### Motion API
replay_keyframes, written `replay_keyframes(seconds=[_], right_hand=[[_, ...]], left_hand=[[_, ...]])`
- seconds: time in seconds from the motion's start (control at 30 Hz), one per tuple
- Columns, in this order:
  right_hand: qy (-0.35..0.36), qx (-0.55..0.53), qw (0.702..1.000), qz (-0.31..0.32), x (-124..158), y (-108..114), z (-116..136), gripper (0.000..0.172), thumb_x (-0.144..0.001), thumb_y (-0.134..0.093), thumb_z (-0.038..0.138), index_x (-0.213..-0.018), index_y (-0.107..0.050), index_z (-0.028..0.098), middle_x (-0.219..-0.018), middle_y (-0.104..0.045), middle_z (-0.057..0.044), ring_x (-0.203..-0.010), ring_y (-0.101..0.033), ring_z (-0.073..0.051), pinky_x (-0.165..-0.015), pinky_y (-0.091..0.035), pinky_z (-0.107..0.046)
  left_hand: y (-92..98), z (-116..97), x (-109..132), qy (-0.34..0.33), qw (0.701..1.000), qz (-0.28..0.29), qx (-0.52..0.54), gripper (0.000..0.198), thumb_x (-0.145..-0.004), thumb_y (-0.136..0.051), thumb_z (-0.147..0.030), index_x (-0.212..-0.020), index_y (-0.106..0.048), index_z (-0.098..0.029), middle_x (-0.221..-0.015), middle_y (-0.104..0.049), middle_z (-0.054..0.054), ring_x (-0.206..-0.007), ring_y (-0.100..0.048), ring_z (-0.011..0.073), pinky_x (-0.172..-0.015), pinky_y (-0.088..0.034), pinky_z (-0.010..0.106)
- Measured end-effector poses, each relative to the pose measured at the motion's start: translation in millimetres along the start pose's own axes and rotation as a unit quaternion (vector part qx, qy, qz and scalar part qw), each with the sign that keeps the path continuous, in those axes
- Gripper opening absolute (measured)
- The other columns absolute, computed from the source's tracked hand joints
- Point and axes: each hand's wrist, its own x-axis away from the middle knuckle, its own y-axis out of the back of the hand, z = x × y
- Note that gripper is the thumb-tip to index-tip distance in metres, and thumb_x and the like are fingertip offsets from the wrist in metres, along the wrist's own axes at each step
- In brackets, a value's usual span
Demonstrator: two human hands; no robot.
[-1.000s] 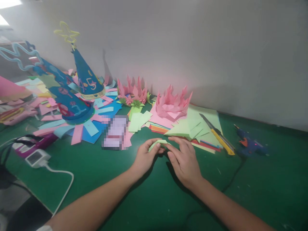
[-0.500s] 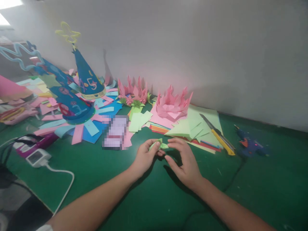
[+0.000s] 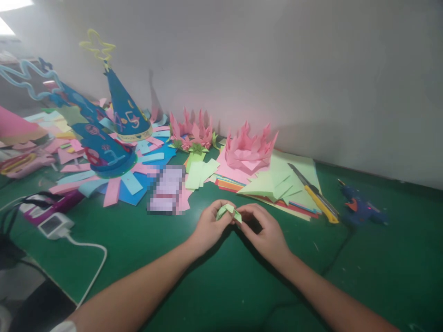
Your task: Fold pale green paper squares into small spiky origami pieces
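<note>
A small piece of folded light-green paper [image 3: 227,210] is held just above the green table between my hands. My left hand [image 3: 212,224] pinches it from the left, with the thumb on the near side. From the right, the fingertips of my right hand [image 3: 263,228] close on its right end. Some of the folds are hidden behind the fingers. Beyond my hands, a pink folded-paper crown [image 3: 249,150] rests on a stack of coloured sheets. To its left stands another pink crown [image 3: 192,131] with green folded flowers at its base.
A yellow utility knife [image 3: 321,204] lies on the sheets' right edge, near a blue glue gun [image 3: 363,210]. Light-green slips [image 3: 196,174] lie beside a blurred phone [image 3: 167,189]. Blue cone hats [image 3: 126,108] stand among paper strips. A white charger [image 3: 55,227] trails its cable at left.
My right hand has closed in from open, spread fingers to a pinch on the paper's right end. The green paper has turned and shows more of its folded top.
</note>
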Motion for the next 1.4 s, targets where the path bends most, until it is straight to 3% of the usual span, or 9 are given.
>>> replay_keyframes(seconds=[0.17, 0.4, 0.57, 0.87, 1.2, 1.4], right_hand=[[0.004, 0.005, 1.0, -0.009, 0.6, 0.6, 1.1, 0.009, -0.085, -0.055, 0.022, -0.093, -0.06, 0.021, -0.087, -0.062, -0.004, -0.077, -0.058, -0.017, -0.069, -0.049, -0.029], [0.028, 0.03, 0.999, 0.012, 1.8, -1.0, 2.6, 0.005, -0.086, -0.056, 0.024, -0.09, -0.059, 0.022, -0.083, -0.062, -0.003, -0.076, -0.057, -0.017, -0.068, -0.047, -0.029], [0.026, 0.033, 0.999, 0.003, 1.7, -1.5, 1.9, 0.003, -0.085, -0.056, 0.022, -0.088, -0.059, 0.021, -0.081, -0.062, -0.002, -0.075, -0.058, -0.016, -0.068, -0.047, -0.028], [0.023, 0.018, 0.999, -0.043, 0.4, 1.3, 1.9, 0.01, -0.085, -0.056, 0.021, -0.092, -0.063, 0.022, -0.084, -0.064, -0.003, -0.073, -0.06, -0.016, -0.065, -0.05, -0.027], [0.04, 0.024, 0.999, -0.027, 0.2, 2.1, 2.0, 0.01, -0.085, -0.056, 0.022, -0.09, -0.064, 0.022, -0.08, -0.063, -0.004, -0.073, -0.058, -0.017, -0.067, -0.049, -0.03], [0.043, 0.02, 0.998, -0.037, 0.1, 2.5, 1.6, 0.006, -0.083, -0.058, 0.021, -0.087, -0.062, 0.022, -0.078, -0.061, -0.003, -0.072, -0.057, -0.016, -0.065, -0.048, -0.03]], left_hand=[[-1.3, -0.1, 1.8, -0.009, 1.0, 0.019, 0.014, 0.018, -0.083, -0.053, -0.034, -0.086, -0.056, -0.016, -0.066, -0.051, -0.003, -0.062, -0.047, 0.0089, -0.064, -0.038, 0.021], [-2.6, -2.0, 3.5, -0.002, 1.0, 0.0, 0.018, 0.003, -0.074, -0.056, -0.017, -0.076, -0.055, -0.017, -0.068, -0.05, -0.003, -0.061, -0.044, 0.0079, -0.059, -0.035, 0.019], [-2.8, -1.7, 4.0, 0.03, 0.999, -0.013, 0.021, 0.006, -0.07, -0.058, -0.016, -0.075, -0.056, -0.016, -0.063, -0.05, -0.005, -0.055, -0.042, 0.0065, -0.054, -0.033, 0.019], [-5.2, -2.3, 3.6, 0.054, 0.99, -0.041, 0.12, 0.03, -0.065, -0.075, -0.029, -0.087, -0.061, -0.014, -0.075, -0.063, 0.001, -0.065, -0.055, 0.0097, -0.065, -0.042, 0.022], [-6.4, -4.0, 6.2, 0.045, 0.996, -0.036, 0.067, 0.01, -0.068, -0.065, -0.019, -0.071, -0.056, -0.015, -0.06, -0.054, -0.003, -0.058, -0.047, 0.0083, -0.059, -0.036, 0.02], [-7.1, -4.8, 7.6, 0.032, 0.998, -0.022, 0.056, 0.01, -0.071, -0.065, -0.022, -0.075, -0.058, -0.016, -0.068, -0.053, -0.003, -0.061, -0.045, 0.0076, -0.059, -0.036, 0.019]])
